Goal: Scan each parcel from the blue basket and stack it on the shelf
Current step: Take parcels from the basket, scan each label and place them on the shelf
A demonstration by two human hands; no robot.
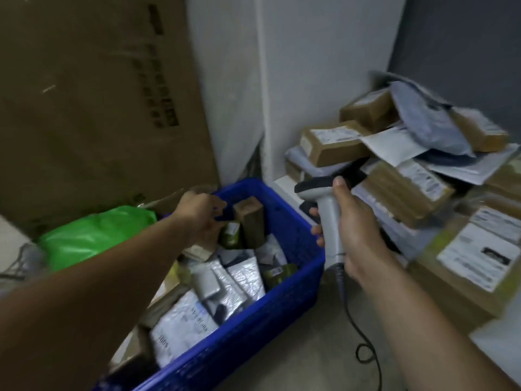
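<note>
A tall carton [84, 108] stands against the wall beyond the left fingertips and has no part in the job. To the right of the right knuckles, a pile [408, 179] of labelled boxes and mailers is heaped on the white shelf [283, 183]. It lies loosely and at all angles, so anything added will probably need a flat spot to stay put. Below both hands sits the basket [282, 292], packed with grey mailers and small boxes, so much of the work looks left to do. A green bag [95, 235] lies outside the basket's rim, beneath the left forearm.

The right hand [358, 235] grips the scanner [327, 221], with the fingers wrapped round the front of the grip and the thumb laid up toward the head. The scanner's nose points left over the basket, seemingly so a label can be read as soon as a parcel is lifted into its line. Its cable [363, 342] hangs from under the palm to the floor.

The left hand [201, 213] reaches to the basket's far end. Just past its fingertips a brown box [251, 218] stands on end by the far wall. At the fingertips is a green box [231, 235] with its label facing out. The fingers bend toward it and touch or nearly touch it, but blur hides the contact, so I cannot tell whether they have closed on it. It looks like the next parcel to be picked.
</note>
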